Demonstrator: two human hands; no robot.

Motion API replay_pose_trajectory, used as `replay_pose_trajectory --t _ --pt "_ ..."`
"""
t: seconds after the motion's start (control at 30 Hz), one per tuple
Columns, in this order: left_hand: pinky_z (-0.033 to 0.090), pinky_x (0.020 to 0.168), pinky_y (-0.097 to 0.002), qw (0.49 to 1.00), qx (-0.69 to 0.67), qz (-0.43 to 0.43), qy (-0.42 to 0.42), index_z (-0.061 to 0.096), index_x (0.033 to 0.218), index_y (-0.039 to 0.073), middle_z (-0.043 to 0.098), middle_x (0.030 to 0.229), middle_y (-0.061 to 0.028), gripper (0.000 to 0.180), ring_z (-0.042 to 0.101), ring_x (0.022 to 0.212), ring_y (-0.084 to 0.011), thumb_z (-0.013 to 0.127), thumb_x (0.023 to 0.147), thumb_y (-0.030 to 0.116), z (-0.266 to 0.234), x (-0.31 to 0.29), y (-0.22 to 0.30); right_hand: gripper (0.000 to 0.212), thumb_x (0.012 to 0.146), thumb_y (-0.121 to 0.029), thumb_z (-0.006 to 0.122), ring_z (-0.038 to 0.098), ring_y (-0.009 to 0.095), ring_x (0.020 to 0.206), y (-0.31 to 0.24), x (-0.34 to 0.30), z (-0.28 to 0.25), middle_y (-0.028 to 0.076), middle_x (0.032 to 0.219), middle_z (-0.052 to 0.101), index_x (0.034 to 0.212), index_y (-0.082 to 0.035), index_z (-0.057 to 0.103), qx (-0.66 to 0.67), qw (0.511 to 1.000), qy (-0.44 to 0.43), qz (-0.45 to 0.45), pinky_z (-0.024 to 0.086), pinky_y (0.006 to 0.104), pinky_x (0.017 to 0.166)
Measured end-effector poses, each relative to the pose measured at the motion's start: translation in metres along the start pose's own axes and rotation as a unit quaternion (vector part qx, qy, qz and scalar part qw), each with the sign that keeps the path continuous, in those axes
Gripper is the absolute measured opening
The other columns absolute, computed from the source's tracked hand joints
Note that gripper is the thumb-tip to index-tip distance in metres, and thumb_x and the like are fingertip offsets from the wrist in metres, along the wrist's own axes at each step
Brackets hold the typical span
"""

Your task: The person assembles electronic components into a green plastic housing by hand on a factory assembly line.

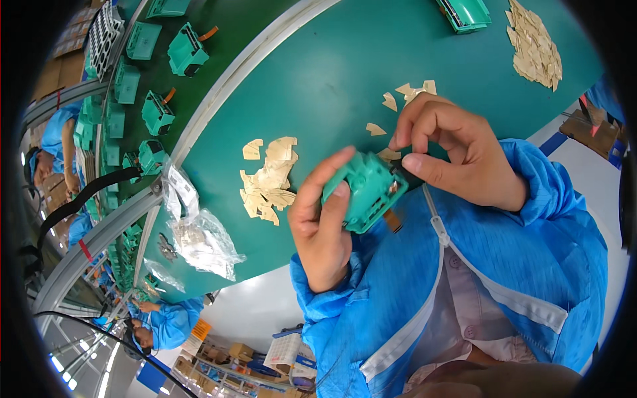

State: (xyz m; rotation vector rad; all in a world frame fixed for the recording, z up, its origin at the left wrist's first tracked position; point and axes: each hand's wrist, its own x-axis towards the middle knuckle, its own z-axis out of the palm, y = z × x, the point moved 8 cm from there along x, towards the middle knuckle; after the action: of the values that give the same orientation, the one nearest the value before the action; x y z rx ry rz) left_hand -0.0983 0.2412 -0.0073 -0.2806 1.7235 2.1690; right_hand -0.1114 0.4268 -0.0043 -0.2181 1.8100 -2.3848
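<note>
My left hand (322,215) grips a small green plastic housing (363,189) close to my chest, over the near edge of the green table (332,73). A short orange-brown ribbon strip (393,220) hangs from the housing's lower right side. My right hand (451,146) is above and to the right of the housing, its fingers curled and pinched together at the top corner of the part; what it pinches is too small to see. A heap of tan paper-like pieces (269,179) lies just left of my left hand.
More tan pieces (536,46) are piled at the far right, a few loose ones (405,96) near my right hand. Clear plastic bags (199,239) lie at the table's left edge. Green housings (187,50) ride a conveyor at left. Other workers in blue coats (166,322) sit along the line.
</note>
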Motion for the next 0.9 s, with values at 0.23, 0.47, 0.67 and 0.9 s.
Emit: replay_pose_trajectory --t 0.23,0.47,0.67,0.9 --pt "0.044 0.092 -0.0241 0.997 0.076 0.027 0.016 0.065 0.119 -0.001 0.067 0.107 -0.0071 0.03 0.06 0.099 -0.0115 0.048 0.094 -0.003 0.001 0.001 -0.001 0.014 0.089 0.004 0.061 0.061 0.017 0.097 0.005 0.0 0.013 0.009 0.103 0.055 0.088 -0.005 0.051 0.004 0.998 -0.033 0.048 0.05 0.0326 0.091" --pt "0.049 0.079 -0.0218 0.997 0.07 0.012 0.015 0.061 0.12 0.001 0.066 0.1 -0.0047 0.041 0.061 0.088 -0.0079 0.068 0.081 -0.009 0.012 0.003 -0.003 0.015 0.09 0.002 0.061 0.059 0.015 0.093 0.011 -0.002 0.01 0.008 0.1 0.057 0.086 -0.006 0.05 0.005 0.992 -0.018 0.126 0.05 0.0289 0.083" --pt "0.05 0.075 -0.0211 0.993 0.113 0.028 0.026 0.062 0.117 0.002 0.066 0.097 -0.0035 0.041 0.061 0.086 -0.0076 0.074 0.079 -0.007 0.017 0.004 -0.001 0.017 0.088 -0.004 0.069 0.057 0.01 0.083 0.013 -0.001 0.008 0.002 0.09 0.057 0.08 -0.005 0.053 0.003 0.989 0.021 0.145 0.05 0.027 0.077" --pt "0.049 0.074 -0.0214 0.99 0.13 0.037 0.029 0.064 0.114 0.002 0.063 0.099 -0.0022 0.037 0.061 0.085 -0.0074 0.075 0.08 -0.006 0.017 0.006 -0.002 0.019 0.087 -0.006 0.069 0.057 0.011 0.083 0.015 0.002 0.005 0.003 0.089 0.057 0.08 -0.005 0.052 -0.016 0.989 0.022 0.143 0.052 0.0287 0.075"
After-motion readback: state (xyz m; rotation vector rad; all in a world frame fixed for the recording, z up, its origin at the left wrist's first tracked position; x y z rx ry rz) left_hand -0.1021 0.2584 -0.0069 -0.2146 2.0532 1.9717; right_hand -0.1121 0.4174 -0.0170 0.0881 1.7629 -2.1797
